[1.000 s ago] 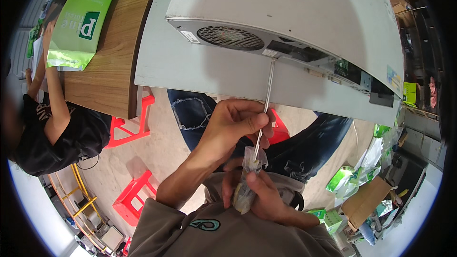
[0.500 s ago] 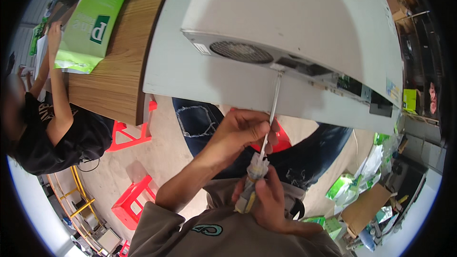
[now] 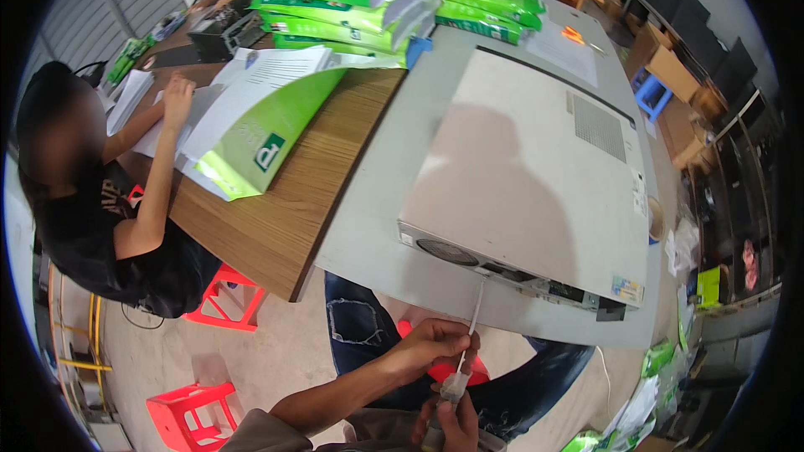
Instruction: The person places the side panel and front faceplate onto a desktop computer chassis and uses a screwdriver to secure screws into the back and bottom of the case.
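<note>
A light grey desktop computer case (image 3: 511,176) lies flat on the grey table, its back edge with a round fan grille (image 3: 447,252) facing me. The long metal shaft of a screwdriver (image 3: 475,315) reaches up to that edge, its tip beside the slots right of the grille. My left hand (image 3: 431,346) is closed around the shaft, pinching it between thumb and fingers. Below it, my right hand (image 3: 456,425) grips the screwdriver's handle, which has pale wrapping at its top. Part of the right hand is cut off by the lower edge.
On the left, a co-worker (image 3: 92,209) sits at a wooden table (image 3: 310,192), hands on papers beside a green paper package (image 3: 260,146). Green packs (image 3: 335,12) are stacked at the back. Red stools (image 3: 191,415) stand on the floor. A tape roll (image 3: 656,222) sits right of the case.
My view has tilted up and shifted, so the case's whole top and the far table now show. Both hands stay on the screwdriver, its tip still at the case's back edge.
</note>
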The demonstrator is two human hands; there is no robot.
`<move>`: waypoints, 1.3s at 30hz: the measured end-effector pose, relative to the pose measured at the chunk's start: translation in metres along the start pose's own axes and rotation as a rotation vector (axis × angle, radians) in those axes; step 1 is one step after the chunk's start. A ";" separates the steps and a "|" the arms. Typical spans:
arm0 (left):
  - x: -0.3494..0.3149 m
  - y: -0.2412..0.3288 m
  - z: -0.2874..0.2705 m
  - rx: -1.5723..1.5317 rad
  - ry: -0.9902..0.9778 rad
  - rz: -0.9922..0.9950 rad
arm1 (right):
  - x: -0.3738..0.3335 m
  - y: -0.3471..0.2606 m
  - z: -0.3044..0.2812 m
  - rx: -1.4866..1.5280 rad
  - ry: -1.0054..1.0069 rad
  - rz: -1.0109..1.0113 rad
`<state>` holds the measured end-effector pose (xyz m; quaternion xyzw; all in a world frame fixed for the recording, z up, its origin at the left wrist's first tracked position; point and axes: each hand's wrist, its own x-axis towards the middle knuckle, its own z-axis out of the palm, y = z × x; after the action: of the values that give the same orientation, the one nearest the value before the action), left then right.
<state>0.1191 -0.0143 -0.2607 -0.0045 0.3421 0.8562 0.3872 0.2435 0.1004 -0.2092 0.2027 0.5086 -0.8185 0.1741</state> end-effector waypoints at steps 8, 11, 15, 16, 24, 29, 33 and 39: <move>0.002 0.002 0.009 0.038 0.025 0.041 | 0.014 -0.002 0.002 1.385 -0.964 0.396; -0.005 -0.001 0.006 0.073 0.102 0.054 | -0.003 0.003 -0.003 0.676 -0.362 0.221; -0.006 0.008 0.013 0.227 0.083 0.090 | -0.007 -0.007 0.006 0.181 -0.069 -0.040; -0.010 0.020 0.021 0.245 0.058 0.086 | -0.007 -0.003 0.006 0.189 -0.060 -0.068; -0.011 0.178 0.120 1.553 0.012 0.507 | 0.005 0.025 -0.001 0.250 0.014 -0.241; 0.170 0.255 0.083 1.933 0.230 1.065 | 0.009 0.055 -0.006 0.063 0.110 -0.437; 0.249 0.303 0.029 2.143 0.442 0.792 | 0.004 0.040 0.001 0.148 0.120 -0.406; 0.278 0.307 0.027 2.117 0.318 0.718 | -0.009 -0.001 -0.012 0.152 0.296 -0.345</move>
<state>-0.2735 0.0418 -0.1373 0.3156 0.9225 0.1870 -0.1202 0.2524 0.1119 -0.2089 0.2428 0.4927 -0.8334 -0.0606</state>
